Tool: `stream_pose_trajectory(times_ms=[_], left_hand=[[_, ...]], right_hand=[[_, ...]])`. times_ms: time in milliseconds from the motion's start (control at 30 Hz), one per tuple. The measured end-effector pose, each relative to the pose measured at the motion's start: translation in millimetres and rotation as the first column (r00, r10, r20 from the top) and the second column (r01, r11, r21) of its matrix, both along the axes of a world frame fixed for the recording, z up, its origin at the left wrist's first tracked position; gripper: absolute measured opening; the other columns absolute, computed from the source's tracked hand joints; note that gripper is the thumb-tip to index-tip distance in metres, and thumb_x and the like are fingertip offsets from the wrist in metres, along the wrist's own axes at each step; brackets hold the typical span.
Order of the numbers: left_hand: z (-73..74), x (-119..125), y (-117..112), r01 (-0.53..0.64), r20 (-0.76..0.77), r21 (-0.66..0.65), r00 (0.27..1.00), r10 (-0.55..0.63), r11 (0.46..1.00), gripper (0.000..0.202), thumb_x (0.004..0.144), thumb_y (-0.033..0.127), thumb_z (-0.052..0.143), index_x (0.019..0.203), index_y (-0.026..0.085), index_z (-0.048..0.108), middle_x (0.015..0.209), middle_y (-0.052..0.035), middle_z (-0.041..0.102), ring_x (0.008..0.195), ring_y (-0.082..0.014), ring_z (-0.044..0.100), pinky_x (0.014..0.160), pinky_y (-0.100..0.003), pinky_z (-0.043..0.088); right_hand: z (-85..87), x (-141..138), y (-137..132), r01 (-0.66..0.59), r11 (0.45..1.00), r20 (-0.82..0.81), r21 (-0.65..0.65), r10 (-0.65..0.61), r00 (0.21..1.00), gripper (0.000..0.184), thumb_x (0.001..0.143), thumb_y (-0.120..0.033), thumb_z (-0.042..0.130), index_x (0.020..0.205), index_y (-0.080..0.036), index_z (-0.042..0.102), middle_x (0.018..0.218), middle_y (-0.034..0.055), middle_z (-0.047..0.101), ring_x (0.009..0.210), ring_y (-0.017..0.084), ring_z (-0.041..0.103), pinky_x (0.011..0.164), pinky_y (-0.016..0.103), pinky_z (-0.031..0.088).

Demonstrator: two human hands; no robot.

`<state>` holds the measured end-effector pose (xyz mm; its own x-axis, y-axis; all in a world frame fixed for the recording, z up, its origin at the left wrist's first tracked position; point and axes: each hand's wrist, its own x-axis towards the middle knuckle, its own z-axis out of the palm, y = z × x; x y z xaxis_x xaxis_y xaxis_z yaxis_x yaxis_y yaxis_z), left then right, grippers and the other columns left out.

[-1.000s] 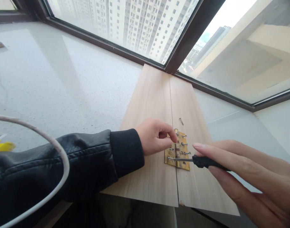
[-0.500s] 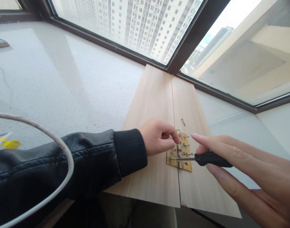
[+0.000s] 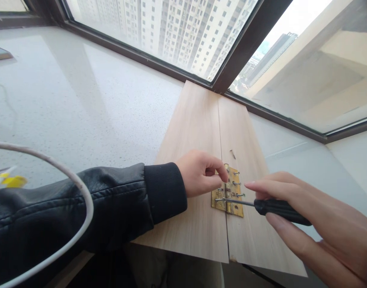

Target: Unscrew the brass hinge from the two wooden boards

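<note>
A brass hinge (image 3: 235, 209) lies across the seam of two pale wooden boards (image 3: 198, 120), with several screws standing in it. My left hand (image 3: 198, 173), in a black jacket sleeve, pinches its thumb and forefinger at the hinge's upper left corner. My right hand (image 3: 315, 224) grips a black-handled screwdriver (image 3: 279, 208) whose thin metal shaft reaches left, its tip on a screw at the hinge's lower left. A loose screw (image 3: 231, 153) lies on the right board just beyond the hinge.
The boards rest on a white speckled stone sill (image 3: 81, 100) and reach back to the dark window frame (image 3: 237, 48). A white cable (image 3: 78, 188) loops over my left sleeve. A yellow tag (image 3: 12, 182) sits at the far left.
My right hand has pulled back to the right and lowered slightly, so more of the screwdriver's shaft shows. My left hand stays pinched at the hinge.
</note>
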<state>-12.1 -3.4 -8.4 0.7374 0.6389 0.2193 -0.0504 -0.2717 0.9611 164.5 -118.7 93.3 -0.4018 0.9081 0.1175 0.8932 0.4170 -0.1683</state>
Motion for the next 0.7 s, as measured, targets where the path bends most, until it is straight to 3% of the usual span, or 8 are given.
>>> stream_pose_trajectory(times_ms=[200,300,400,500,600,700], left_hand=[[0.8,-0.3,-0.6,0.002,-0.005,-0.020,1.000,-0.002,1.000,0.020,0.072,0.011,0.055,0.078,0.009,0.074,0.049,0.0064,0.040,0.047,-0.0051,0.034,0.047,-0.020,0.028],[0.9,-0.2,-1.0,-0.006,-0.001,-0.014,1.000,0.006,1.000,0.020,0.072,0.011,0.055,0.078,0.009,0.074,0.049,0.0064,0.040,0.047,-0.0048,0.034,0.047,-0.020,0.028],[0.8,0.1,-1.0,-0.010,0.000,-0.004,1.000,0.010,1.000,0.020,0.072,0.010,0.055,0.078,0.009,0.074,0.049,0.0063,0.041,0.047,-0.0047,0.034,0.048,-0.020,0.029],[0.5,0.2,-0.8,-0.008,-0.003,-0.002,1.000,0.008,1.000,0.020,0.072,0.010,0.055,0.078,0.009,0.074,0.049,0.0062,0.041,0.046,-0.0051,0.034,0.048,-0.020,0.029],[0.1,0.0,-0.6,-0.003,-0.006,-0.009,1.000,0.003,1.000,0.020,0.072,0.011,0.055,0.078,0.009,0.074,0.049,0.0060,0.041,0.047,-0.0052,0.034,0.047,-0.020,0.029],[-0.4,-0.2,-0.4,-0.001,-0.007,-0.013,1.000,0.001,1.000,0.021,0.071,0.010,0.055,0.078,0.009,0.074,0.050,0.0059,0.042,0.047,-0.0051,0.035,0.047,-0.020,0.029]], right_hand=[[-3.9,1.6,9.6,-0.038,0.985,0.107,0.166,0.020,0.994,0.026,0.092,-0.031,0.055,0.118,-0.031,0.055,0.095,-0.0020,0.073,0.076,0.017,0.071,0.065,0.027,0.055],[-6.4,4.7,12.0,-0.077,0.990,0.126,0.121,0.062,0.990,0.028,0.093,-0.033,0.052,0.120,-0.029,0.054,0.099,0.0015,0.071,0.080,0.020,0.070,0.065,0.030,0.055],[-5.1,6.7,8.1,-0.019,1.000,0.093,0.008,0.018,0.996,0.035,0.093,-0.036,0.049,0.127,-0.027,0.050,0.115,0.0069,0.065,0.096,0.023,0.067,0.072,0.033,0.056],[-3.1,7.7,4.6,0.002,0.998,0.001,-0.067,-0.002,1.000,0.031,0.094,-0.032,0.049,0.124,-0.031,0.053,0.118,0.0046,0.063,0.100,0.021,0.065,0.077,0.030,0.056],[-4.5,9.1,6.5,0.027,1.000,-0.039,0.014,-0.027,0.999,0.023,0.092,-0.033,0.055,0.115,-0.033,0.057,0.102,0.0004,0.069,0.084,0.017,0.068,0.067,0.026,0.055],[-7.7,10.2,10.4,-0.011,0.995,0.044,0.101,0.006,0.999,0.018,0.091,-0.036,0.056,0.109,-0.031,0.058,0.089,-0.0019,0.071,0.068,0.015,0.067,0.058,0.026,0.052]])
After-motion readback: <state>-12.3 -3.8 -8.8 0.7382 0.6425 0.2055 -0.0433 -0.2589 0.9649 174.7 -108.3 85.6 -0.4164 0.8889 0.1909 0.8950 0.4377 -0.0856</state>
